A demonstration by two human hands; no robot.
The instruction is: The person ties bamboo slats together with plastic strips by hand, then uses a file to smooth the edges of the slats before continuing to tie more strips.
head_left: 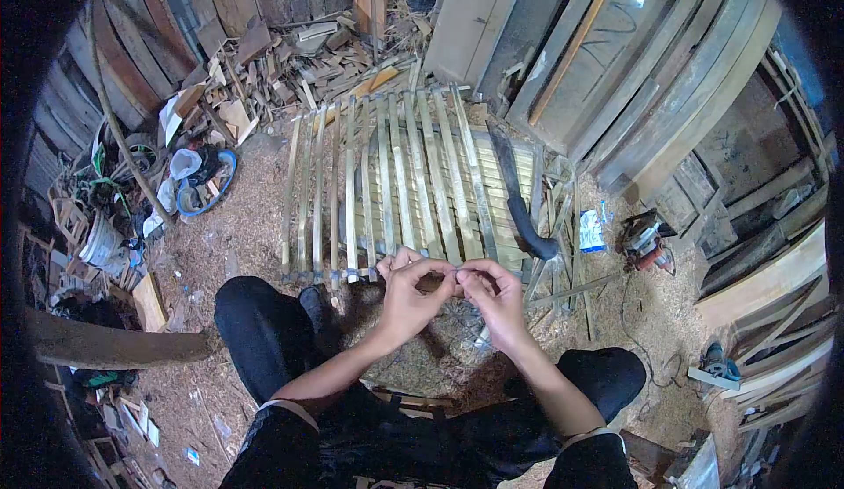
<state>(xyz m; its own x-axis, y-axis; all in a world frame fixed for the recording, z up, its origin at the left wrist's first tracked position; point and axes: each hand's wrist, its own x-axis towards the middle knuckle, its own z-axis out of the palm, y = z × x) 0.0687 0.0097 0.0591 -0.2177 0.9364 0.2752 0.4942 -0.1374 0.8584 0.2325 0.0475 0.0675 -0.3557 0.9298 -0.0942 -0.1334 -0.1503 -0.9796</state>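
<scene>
In the head view, my left hand (411, 294) and my right hand (494, 303) meet at the near edge of a panel of thin wooden slats (416, 181). Both are closed, thumbs and forefingers pinched together at one spot. I cannot tell what small thing lies between the fingertips. The slats run away from me, side by side with gaps, and dark bindings show along their near and far ends. More slats lie beneath this panel. A dark curved piece (523, 212) rests along its right side.
Sawdust covers the floor (237, 243) around my knees. At left sits a blue basin (208, 183) with odds and ends. A power tool (649, 243) with a cord lies at right, near a blue-and-white packet (592, 230). Scrap wood (308, 58) is heaped behind; boards (677, 94) lean at right.
</scene>
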